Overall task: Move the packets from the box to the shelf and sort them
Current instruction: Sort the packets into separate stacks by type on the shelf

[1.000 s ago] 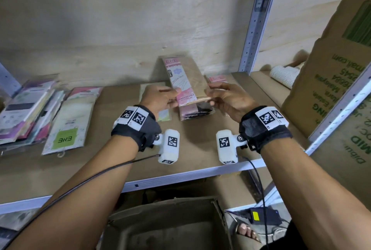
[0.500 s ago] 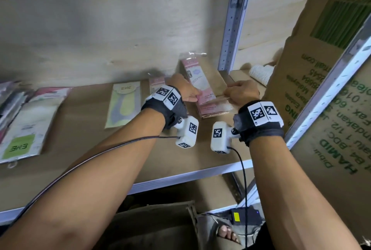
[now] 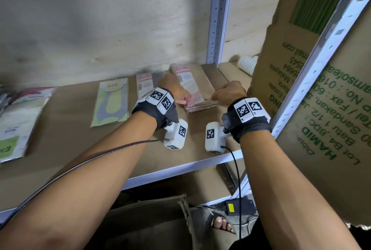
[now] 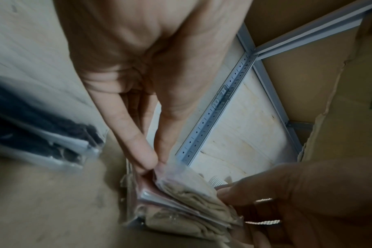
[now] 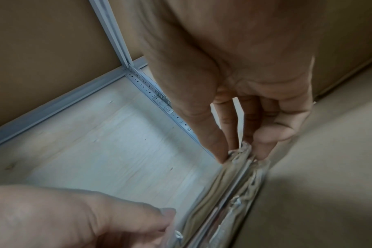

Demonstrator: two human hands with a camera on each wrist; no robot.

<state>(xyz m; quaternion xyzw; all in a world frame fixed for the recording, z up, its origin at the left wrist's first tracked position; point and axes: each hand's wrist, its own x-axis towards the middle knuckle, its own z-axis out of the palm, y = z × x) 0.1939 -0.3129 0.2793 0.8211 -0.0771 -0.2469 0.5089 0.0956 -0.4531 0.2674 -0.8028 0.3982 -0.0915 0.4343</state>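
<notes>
A small stack of pink-labelled beige packets (image 3: 195, 93) lies on the brown shelf (image 3: 66, 129) near the upright post. My left hand (image 3: 176, 93) pinches the stack's near left corner (image 4: 159, 169) between thumb and fingers. My right hand (image 3: 227, 94) pinches its near right corner (image 5: 242, 151). Left of the stack lie another pink packet (image 3: 143, 85) and a green ENE packet (image 3: 111, 104). The open cardboard box (image 3: 144, 223) sits below the shelf.
More packets (image 3: 18, 121) lie at the shelf's left end. A grey metal post (image 3: 217, 17) stands behind the stack. A large printed cardboard sheet (image 3: 301, 69) leans at the right, with a white ribbed roll (image 3: 246, 65) behind it. A foot (image 3: 221, 224) and charger (image 3: 239, 206) are below.
Both hands carried the beige packet stack rightward and down onto the shelf near the post. The view has shifted right with them.
</notes>
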